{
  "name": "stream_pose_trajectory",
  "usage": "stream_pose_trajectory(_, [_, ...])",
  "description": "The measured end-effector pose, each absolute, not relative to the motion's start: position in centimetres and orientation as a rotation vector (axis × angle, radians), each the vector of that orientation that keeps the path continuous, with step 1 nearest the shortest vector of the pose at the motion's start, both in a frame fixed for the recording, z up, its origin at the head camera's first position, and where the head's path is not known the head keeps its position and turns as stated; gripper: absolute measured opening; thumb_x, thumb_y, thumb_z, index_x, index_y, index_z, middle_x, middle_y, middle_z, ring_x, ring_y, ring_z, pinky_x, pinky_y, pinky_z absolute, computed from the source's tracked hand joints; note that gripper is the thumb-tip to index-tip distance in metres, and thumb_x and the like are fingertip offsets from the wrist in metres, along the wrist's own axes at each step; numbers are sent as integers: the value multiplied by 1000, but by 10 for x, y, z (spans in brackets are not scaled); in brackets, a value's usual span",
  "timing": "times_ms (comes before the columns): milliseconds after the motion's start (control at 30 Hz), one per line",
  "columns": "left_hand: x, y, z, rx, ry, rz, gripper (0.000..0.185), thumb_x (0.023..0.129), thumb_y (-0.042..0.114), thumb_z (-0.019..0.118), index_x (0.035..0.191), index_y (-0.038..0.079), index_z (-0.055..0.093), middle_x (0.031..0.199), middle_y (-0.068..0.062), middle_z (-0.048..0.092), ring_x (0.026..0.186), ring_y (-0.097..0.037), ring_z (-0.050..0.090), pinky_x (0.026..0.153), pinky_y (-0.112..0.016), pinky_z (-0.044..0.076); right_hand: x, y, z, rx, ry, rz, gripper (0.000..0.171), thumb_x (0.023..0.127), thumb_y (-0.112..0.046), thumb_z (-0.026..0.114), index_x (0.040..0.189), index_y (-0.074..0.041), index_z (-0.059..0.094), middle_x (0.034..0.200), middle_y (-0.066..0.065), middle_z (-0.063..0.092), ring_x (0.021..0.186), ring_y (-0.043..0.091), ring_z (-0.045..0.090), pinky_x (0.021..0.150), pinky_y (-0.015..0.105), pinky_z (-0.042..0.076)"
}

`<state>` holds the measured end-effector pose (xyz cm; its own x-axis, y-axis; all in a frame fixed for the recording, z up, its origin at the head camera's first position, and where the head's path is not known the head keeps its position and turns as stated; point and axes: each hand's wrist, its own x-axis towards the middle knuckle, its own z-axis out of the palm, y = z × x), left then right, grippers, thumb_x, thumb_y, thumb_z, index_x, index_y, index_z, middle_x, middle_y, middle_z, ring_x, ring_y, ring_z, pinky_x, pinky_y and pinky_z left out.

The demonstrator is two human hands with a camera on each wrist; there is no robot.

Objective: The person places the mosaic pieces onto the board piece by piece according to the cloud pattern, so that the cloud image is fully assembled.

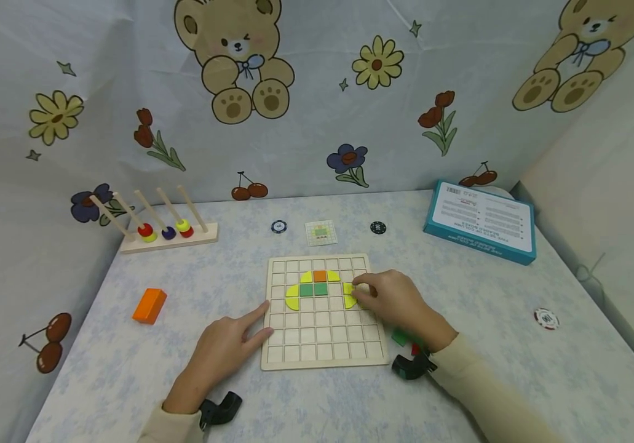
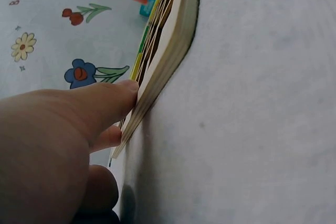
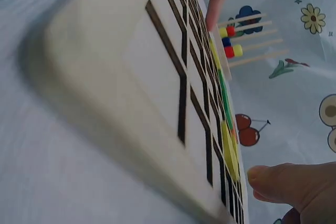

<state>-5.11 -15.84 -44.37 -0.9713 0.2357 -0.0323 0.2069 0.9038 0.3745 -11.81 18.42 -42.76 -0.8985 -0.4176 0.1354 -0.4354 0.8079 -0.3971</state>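
Behind the wooden grid board (image 1: 315, 335), a big printed cloth (image 1: 317, 37) is hanging, and underneath the board a mottled pale blue table (image 1: 460, 295) is spreading out on all sides. The board is lying flat. Off past its far right corner, a teal box (image 1: 483, 215) is lying. Past its far left corner, a bead rack (image 1: 170, 244) is standing with five pegs up, and red, yellow and dark blue beads are sitting low on them. The left hand (image 1: 222, 347) is touching the board's left edge, index finger and thumb spreading apart there. The right hand (image 1: 396, 298) is reaching over the board's right side, its index finger and thumb bending in close together by some curved yellow pieces (image 1: 348, 303); honestly can't tell if they're pinching one. Left of the board, an orange block (image 1: 149, 306) is sitting. Just beyond the board's far edge, a little pattern card (image 1: 321, 233) is lying between a blue-and-white chip (image 1: 279, 226) and a black chip (image 1: 378, 227), while a red-and-white chip (image 1: 546, 319) is lying well off to the right. On the board itself, an orange tile (image 1: 320, 276) and two green tiles (image 1: 306, 289) are sitting among more yellow ones. Right beside it, a loose green piece (image 1: 400, 336) and a red piece (image 1: 416, 349) are peeking out by the right wrist.
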Motion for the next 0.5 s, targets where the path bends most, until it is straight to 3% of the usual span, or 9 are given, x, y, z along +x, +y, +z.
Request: stream_pose_trajectory(500, [-52,-157,-443,329,2978,574,61,95,52,69,149,27,56,49,10,33,46,-8,24,50,-28,24,-70,269,-422,489,-2945,727,18,90,-23,81,106,-16,80,53,-14,36,48,3,34,48,24,29])
